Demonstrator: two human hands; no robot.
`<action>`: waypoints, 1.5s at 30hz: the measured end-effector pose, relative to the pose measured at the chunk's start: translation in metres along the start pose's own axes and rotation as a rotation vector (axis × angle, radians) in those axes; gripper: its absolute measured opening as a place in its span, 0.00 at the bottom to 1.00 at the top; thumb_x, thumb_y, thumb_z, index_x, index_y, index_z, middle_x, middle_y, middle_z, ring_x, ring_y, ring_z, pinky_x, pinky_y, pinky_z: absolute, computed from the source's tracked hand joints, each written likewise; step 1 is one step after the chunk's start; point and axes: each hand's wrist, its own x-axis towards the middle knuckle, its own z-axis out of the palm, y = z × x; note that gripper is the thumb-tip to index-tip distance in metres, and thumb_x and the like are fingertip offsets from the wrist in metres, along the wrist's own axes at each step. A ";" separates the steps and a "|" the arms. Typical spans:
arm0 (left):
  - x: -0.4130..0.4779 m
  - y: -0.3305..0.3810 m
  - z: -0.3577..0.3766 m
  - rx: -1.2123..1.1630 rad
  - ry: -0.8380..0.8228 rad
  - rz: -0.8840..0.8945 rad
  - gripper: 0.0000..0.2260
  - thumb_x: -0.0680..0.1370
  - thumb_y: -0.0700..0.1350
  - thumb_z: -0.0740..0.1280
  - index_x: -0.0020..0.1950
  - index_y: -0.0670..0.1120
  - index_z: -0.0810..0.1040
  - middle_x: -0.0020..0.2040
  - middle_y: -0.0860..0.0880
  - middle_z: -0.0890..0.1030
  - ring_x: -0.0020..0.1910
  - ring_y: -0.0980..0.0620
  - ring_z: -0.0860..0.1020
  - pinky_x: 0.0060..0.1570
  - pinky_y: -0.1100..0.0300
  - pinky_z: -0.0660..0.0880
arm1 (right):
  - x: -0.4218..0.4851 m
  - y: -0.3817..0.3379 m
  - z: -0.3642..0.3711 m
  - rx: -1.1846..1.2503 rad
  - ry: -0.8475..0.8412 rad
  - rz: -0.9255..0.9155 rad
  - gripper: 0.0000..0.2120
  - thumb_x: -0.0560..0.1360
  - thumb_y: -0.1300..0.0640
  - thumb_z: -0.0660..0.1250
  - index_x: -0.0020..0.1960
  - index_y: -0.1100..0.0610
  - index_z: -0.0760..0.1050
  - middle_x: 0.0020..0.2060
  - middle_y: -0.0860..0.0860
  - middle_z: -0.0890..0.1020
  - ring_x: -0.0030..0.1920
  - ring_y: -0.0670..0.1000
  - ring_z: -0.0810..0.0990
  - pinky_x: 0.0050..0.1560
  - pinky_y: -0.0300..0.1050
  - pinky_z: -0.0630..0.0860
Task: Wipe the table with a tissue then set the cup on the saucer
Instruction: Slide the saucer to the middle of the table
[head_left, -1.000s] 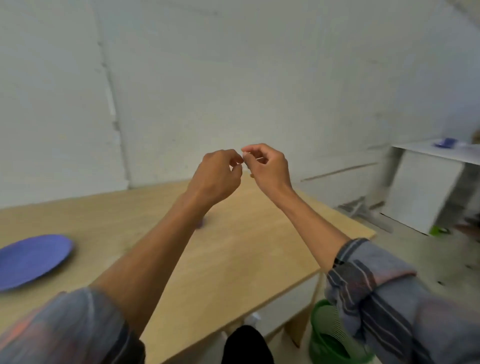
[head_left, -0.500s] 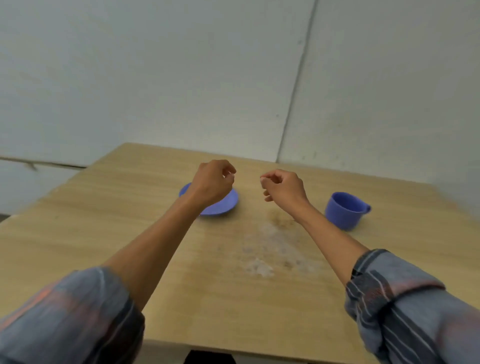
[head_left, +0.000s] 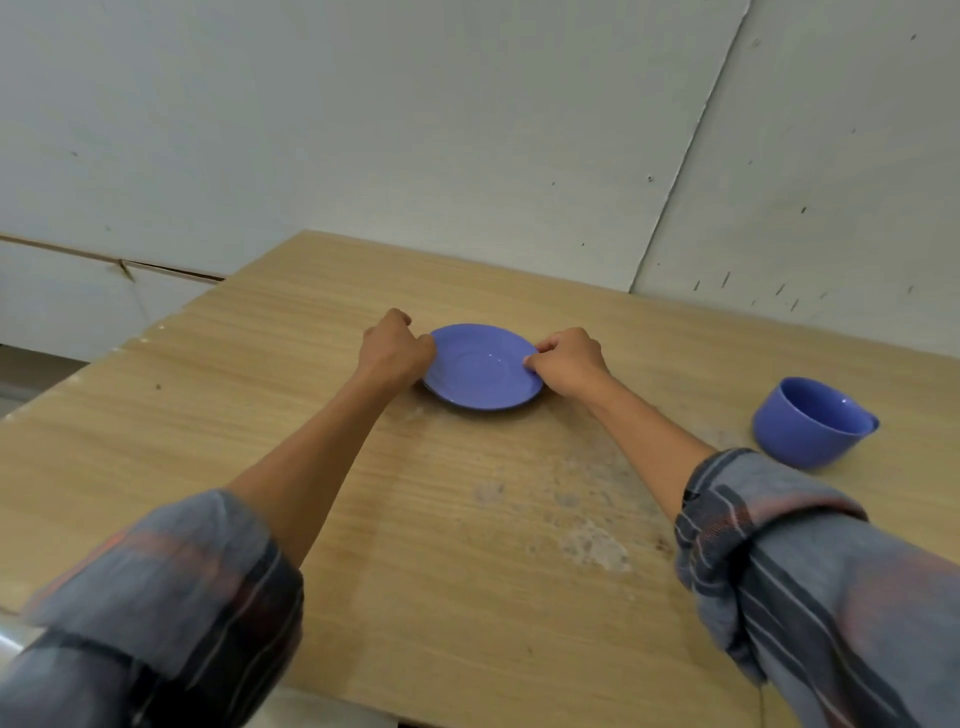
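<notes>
Both arms reach out across the wooden counter (head_left: 182, 415), sleeves rolled up past the forearms. The left hand (head_left: 397, 351) is curled against the left rim of the blue saucer (head_left: 480, 366), fingers folded in and pressed to its edge. The right hand (head_left: 566, 361) does the same on the opposite side, its fingers pinching the right rim. So each hand is closed on the saucer, one at either side. The saucer's near edge looks slightly raised, with a dark shadow beneath it, though I cannot tell for sure whether it is off the wood.

The blue cup (head_left: 810, 421) stands well apart from the saucer, off to the right near the counter's right side, tilted a little with its mouth turned toward the person; neither hand is touching it.

Between the saucer and the near edge, a pale, powdery smear (head_left: 592, 545) dirties the wood, spreading from just under the right forearm toward the middle of the counter. No tissue is visible. Grey panelled walls stand behind.
</notes>
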 end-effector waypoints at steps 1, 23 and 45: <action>0.001 0.002 0.001 0.005 -0.012 -0.013 0.23 0.76 0.45 0.62 0.70 0.41 0.67 0.67 0.38 0.71 0.62 0.39 0.74 0.58 0.53 0.73 | 0.000 0.000 0.000 0.008 -0.005 0.011 0.11 0.70 0.63 0.67 0.50 0.67 0.81 0.51 0.62 0.83 0.43 0.55 0.79 0.47 0.53 0.78; -0.058 0.073 0.113 -0.128 -0.163 0.103 0.09 0.72 0.36 0.62 0.48 0.42 0.80 0.47 0.42 0.80 0.42 0.47 0.80 0.44 0.54 0.80 | -0.040 0.114 -0.103 0.205 0.141 0.207 0.12 0.73 0.63 0.65 0.55 0.57 0.79 0.55 0.54 0.82 0.55 0.53 0.79 0.50 0.43 0.75; -0.106 0.137 0.131 -0.026 -0.078 0.487 0.13 0.76 0.42 0.60 0.58 0.43 0.79 0.55 0.45 0.81 0.52 0.48 0.78 0.49 0.59 0.72 | -0.090 0.105 -0.152 -0.288 0.383 -0.115 0.11 0.75 0.54 0.61 0.47 0.58 0.80 0.42 0.54 0.83 0.43 0.58 0.81 0.37 0.45 0.75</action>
